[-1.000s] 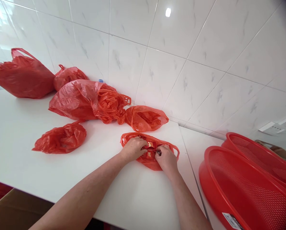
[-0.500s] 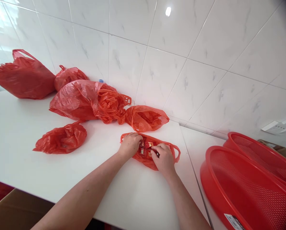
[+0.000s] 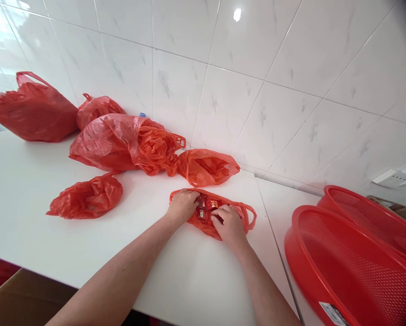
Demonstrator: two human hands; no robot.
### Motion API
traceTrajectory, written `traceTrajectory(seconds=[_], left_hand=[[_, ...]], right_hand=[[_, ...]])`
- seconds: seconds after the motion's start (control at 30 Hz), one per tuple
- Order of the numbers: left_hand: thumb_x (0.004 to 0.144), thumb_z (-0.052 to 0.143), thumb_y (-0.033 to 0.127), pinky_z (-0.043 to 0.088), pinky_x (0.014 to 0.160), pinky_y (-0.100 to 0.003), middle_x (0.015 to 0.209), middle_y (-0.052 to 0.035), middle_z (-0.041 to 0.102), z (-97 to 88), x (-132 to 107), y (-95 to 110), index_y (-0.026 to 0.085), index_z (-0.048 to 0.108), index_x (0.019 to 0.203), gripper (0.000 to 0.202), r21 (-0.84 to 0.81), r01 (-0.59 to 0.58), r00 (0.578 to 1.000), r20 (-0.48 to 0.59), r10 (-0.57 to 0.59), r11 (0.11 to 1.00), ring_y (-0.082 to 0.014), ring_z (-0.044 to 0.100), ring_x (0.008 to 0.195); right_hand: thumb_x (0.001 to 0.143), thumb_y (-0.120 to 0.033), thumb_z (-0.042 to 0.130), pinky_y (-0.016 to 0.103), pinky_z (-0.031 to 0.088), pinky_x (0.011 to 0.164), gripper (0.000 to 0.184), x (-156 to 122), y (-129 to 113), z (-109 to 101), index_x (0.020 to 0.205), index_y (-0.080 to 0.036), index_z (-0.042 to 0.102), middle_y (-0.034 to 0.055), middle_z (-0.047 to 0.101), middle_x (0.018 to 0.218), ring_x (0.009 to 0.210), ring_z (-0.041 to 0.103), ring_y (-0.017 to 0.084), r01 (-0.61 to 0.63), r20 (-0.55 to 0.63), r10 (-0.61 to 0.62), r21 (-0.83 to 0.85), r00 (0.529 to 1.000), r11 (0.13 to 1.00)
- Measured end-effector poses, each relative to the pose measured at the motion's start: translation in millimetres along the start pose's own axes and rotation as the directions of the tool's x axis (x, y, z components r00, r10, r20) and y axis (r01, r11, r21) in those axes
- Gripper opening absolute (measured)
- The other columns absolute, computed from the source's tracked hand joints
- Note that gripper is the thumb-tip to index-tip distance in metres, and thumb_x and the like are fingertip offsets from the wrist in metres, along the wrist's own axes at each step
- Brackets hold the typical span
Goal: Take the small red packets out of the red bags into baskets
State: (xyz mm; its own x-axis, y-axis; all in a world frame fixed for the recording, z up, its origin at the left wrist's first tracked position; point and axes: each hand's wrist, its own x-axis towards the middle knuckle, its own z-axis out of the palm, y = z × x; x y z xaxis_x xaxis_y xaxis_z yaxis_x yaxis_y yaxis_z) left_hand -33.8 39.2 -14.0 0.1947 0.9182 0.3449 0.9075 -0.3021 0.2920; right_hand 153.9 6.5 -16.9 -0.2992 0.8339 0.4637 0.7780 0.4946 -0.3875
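Our left hand [image 3: 181,207] and right hand [image 3: 229,227] both rest on a flattened red plastic bag [image 3: 203,228], which lies on a white table [image 3: 87,253] directly in front of us. Small red-and-gold packets [image 3: 206,204] show inside the bag, between the hands. Our left fingers [image 3: 190,197] curve over the bag's upper rim, and our right fingers [image 3: 219,219] bend down at the packets. Neither hand is lifted clear, but we cannot tell whether either one is gripping anything. Five more red plastic bags [image 3: 101,142] sit from nine to twelve o'clock, against a white tiled wall [image 3: 223,90]. Two red mesh baskets [image 3: 345,267] lie at three to four o'clock, on a separate white surface [image 3: 284,199]. A cardboard box [image 3: 19,301] sits below the table edge at eight o'clock.
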Motion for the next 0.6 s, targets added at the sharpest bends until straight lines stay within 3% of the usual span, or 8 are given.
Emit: traceTrajectory(seconds=[0.27, 0.6], left_hand=[[0.077, 0.045, 0.01, 0.041, 0.065, -0.027, 0.084, -0.0028, 0.067, -2.6, -0.5, -3.3, 0.022, 0.061, 0.089, 0.024, -0.032, 0.015, 0.999, -0.029, -0.016, 0.999, -0.0191, 0.058, 0.08], [0.075, 0.045, 0.008, 0.042, 0.066, -0.026, 0.087, -0.0037, 0.067, -0.1, -0.1, -5.4, 0.021, 0.062, 0.089, 0.025, -0.015, 0.043, 0.999, 0.027, -0.043, 0.999, -0.0185, 0.06, 0.077]], right_hand=[[0.078, -0.016, 0.054, 0.034, 0.043, 0.077, 0.015, 1.4, 0.9, 1.7, 0.08, -0.023, 0.068, 0.003, 0.062, 0.081, 0.08, 0.056, 0.019, -0.011, 0.019, 0.011, 0.016, 1.0, 1.0], [0.078, -0.017, 0.055, 0.035, 0.043, 0.078, 0.015, 0.2, 1.9, 2.1, 0.081, -0.023, 0.068, 0.0029, 0.062, 0.081, 0.081, 0.055, 0.019, -0.024, 0.04, 0.023, 0.027, 0.999, 0.999]])
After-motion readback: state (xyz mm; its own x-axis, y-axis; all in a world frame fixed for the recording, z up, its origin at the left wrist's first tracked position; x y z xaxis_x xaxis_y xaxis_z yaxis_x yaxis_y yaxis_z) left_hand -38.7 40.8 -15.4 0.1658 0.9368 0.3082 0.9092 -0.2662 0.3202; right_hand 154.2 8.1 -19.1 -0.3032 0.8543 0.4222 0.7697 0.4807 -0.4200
